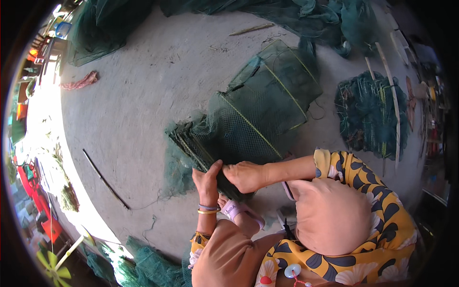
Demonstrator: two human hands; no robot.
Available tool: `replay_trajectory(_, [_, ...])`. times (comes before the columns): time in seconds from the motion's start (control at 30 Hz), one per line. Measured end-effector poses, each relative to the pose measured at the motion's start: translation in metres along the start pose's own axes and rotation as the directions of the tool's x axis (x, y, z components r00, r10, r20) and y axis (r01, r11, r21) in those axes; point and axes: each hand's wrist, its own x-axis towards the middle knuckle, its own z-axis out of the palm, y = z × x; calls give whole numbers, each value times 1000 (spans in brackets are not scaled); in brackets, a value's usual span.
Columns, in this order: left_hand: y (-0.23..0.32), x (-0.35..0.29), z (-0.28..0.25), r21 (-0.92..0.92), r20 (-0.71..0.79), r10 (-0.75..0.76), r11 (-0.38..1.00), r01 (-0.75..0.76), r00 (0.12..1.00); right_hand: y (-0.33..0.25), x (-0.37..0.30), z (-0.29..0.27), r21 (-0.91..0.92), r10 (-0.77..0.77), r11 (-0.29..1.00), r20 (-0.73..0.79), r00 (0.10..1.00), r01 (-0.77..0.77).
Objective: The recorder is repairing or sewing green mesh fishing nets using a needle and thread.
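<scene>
A long green mesh net trap with yellowish cords across it stretches from my hands away to the upper right. Its near end is bunched into a stack of thin folded frames. My left hand, with two bangles on the wrist, is closed around the near edge of that stack. Close beside it on the right, my right hand is curled in a fist on the same edge of the net trap. The fingertips of both hands are partly hidden. Below the hands shows a foot in a pale pink sandal.
Large heaps of green netting lie along the far side. At right rests a folded net bundle with wooden sticks. A dark thin stick and a reddish cloth lie on the grey floor at left. More netting sits near the lower edge.
</scene>
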Motion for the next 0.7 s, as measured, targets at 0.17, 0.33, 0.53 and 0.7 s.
replay_trajectory(0.17, [19, -10, -21, -94, -169, -33, 995, 17, 985, -11, -27, -29, 111, -317, 942, -22, 948, 318])
replay_trajectory(0.33, [29, -26, -67, -131, -307, -41, 991, 0, 951, 25, -72, -92, 168, 36, 980, -671, 741, 105])
replay_trajectory(0.53, [4, -30, -107, -15, -402, -33, 999, 29, 915, 82, -93, -73, 294, 267, 952, -681, 681, -79])
replay_trajectory(0.7, [12, -28, -93, -38, -408, -37, 999, 23, 912, 60, -75, -58, 372, 263, 928, -613, 745, -22])
